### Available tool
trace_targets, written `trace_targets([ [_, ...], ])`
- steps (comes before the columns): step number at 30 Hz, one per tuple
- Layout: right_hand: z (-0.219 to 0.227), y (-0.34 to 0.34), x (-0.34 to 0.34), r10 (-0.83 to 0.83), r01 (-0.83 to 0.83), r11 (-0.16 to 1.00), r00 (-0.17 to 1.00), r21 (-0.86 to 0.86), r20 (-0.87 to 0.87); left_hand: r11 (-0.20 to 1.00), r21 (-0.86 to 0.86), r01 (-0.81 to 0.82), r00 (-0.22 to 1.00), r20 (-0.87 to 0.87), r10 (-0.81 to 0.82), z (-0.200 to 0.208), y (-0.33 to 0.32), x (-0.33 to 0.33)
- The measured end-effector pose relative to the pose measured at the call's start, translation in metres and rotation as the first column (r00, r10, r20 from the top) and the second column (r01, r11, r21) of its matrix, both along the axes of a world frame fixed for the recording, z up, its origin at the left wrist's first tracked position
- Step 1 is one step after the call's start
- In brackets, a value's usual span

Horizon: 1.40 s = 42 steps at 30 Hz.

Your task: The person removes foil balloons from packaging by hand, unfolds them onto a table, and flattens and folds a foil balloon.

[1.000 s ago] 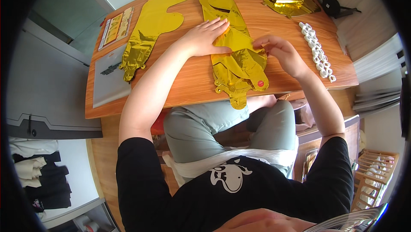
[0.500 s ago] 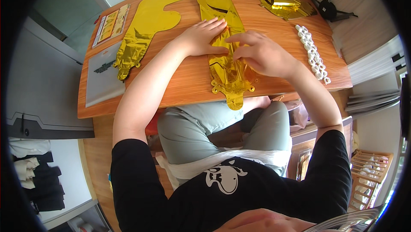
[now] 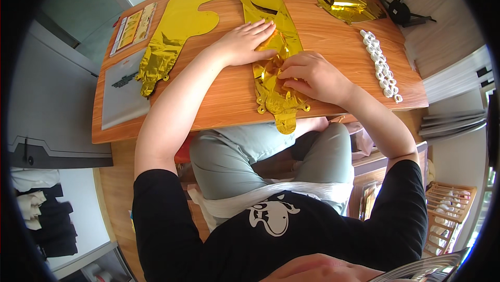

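A flat, uninflated gold foil balloon (image 3: 285, 27) lies lengthwise in front of me, its tabbed tail reaching past the table's near edge. My left hand (image 3: 245, 43) rests on its middle, palm down and fingers stretched out. Just to the right, my right hand (image 3: 315, 76) has its fingers curled in on the crinkled lower part of the foil, which seems pinched between thumb and fingers; the fingertips are partly hidden. Left of my left hand lies another gold foil balloon (image 3: 183, 19), smooth at its far end and creased at its near end.
Folded gold foil (image 3: 344, 5) lies at the far right of the wooden table (image 3: 219, 102), near a black device with antennas (image 3: 399, 11). Small white rings (image 3: 381, 66) run down the right side. A printed card (image 3: 134, 28) and a clear plastic sleeve (image 3: 122, 92) lie at the left.
My right hand has moved slightly down, and its fingers have curled in onto the foil. The creases under it have shifted. My left hand has stayed in place.
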State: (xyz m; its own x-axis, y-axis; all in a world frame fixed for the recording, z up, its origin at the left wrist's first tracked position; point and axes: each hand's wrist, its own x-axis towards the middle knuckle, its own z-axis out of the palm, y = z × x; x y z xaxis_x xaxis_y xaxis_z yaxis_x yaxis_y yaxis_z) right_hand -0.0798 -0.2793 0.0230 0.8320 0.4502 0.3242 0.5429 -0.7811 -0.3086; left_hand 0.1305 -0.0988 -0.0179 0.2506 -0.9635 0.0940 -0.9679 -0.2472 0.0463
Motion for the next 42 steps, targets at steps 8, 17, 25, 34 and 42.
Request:
trace_targets([
  [8,0.005,0.001,0.005,-0.017,0.023,0.997,0.996,0.070,-0.084,0.998,0.057,-0.017,1.000,0.020,0.016,0.007,0.001,-0.005],
  [17,0.012,0.001,0.003,-0.284,0.285,0.959,0.949,-0.013,-0.136,0.998,0.057,-0.013,1.000,0.025,0.012,0.010,0.002,-0.010],
  [25,0.018,-0.003,0.009,-0.376,0.351,0.924,0.905,-0.149,-0.199,0.998,0.064,-0.021,0.999,0.028,0.019,0.012,0.000,-0.011],
  [34,0.021,-0.002,0.015,-0.372,0.317,0.912,0.907,-0.259,-0.198,0.999,0.035,-0.019,1.000,0.006,0.019,0.012,0.002,-0.012],
  [42,0.031,0.006,0.018,-0.377,0.277,0.887,0.897,-0.371,-0.232,1.000,0.019,-0.001,1.000,0.023,0.000,0.009,0.002,-0.010],
])
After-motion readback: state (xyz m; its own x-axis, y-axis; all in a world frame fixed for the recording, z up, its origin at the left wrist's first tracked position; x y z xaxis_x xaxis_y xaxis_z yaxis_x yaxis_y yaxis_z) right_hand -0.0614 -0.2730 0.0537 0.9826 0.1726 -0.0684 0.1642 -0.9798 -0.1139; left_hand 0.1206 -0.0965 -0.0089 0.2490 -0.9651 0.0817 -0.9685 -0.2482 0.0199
